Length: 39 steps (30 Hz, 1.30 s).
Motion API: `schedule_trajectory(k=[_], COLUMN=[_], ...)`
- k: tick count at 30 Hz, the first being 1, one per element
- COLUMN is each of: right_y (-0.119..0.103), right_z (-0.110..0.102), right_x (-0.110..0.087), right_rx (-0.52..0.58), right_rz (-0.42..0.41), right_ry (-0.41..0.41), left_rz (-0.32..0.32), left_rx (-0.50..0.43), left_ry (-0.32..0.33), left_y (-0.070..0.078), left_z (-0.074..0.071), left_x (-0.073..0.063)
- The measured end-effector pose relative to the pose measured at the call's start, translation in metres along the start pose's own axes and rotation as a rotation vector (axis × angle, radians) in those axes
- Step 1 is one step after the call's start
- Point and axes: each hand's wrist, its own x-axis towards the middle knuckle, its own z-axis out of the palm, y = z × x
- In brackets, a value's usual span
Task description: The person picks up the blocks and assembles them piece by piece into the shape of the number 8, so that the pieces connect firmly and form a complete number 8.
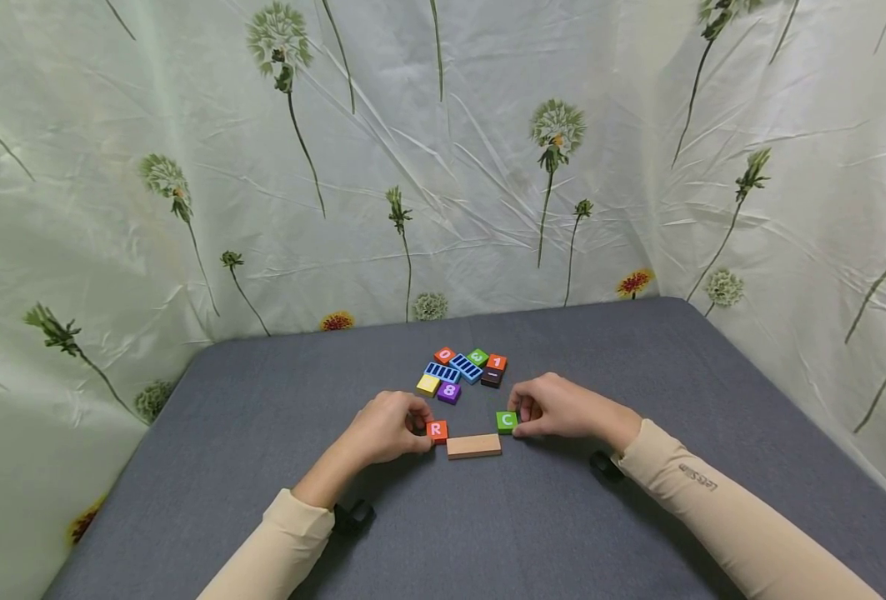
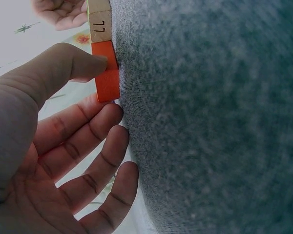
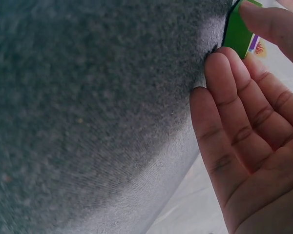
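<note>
My left hand (image 1: 392,427) pinches a red letter tile (image 1: 437,431) marked R between thumb and fingers. In the left wrist view the thumb lies on the edge of this red tile (image 2: 106,84). On the other side, my right hand (image 1: 563,407) pinches a green tile (image 1: 507,422) marked C. The right wrist view shows the thumb and fingertips at the green tile (image 3: 240,30). Between the hands lies a plain wooden block (image 1: 474,447), its left end close to the red tile and its right end near the green one.
Behind the hands lies a cluster of tiles: a purple 8 (image 1: 448,392), a yellow tile (image 1: 428,384), blue striped tiles (image 1: 466,367), a black one (image 1: 492,377), and several red and green ones. A grey cloth covers the table (image 1: 210,467); a flowered curtain (image 1: 473,167) hangs behind.
</note>
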Motion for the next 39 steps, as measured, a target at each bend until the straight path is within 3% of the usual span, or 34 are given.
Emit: schedule_trajectory(k=[39], right_y=[0.0007], right_z=[0.0047], right_x=[-0.0034], right_rx=[-0.006], right_rz=[-0.026], right_ry=[0.027], left_rz=[0.002], left_rx=[-0.022], left_ry=[-0.008], left_y=[-0.0020], left_z=[0.0002], left_x=[0.0007])
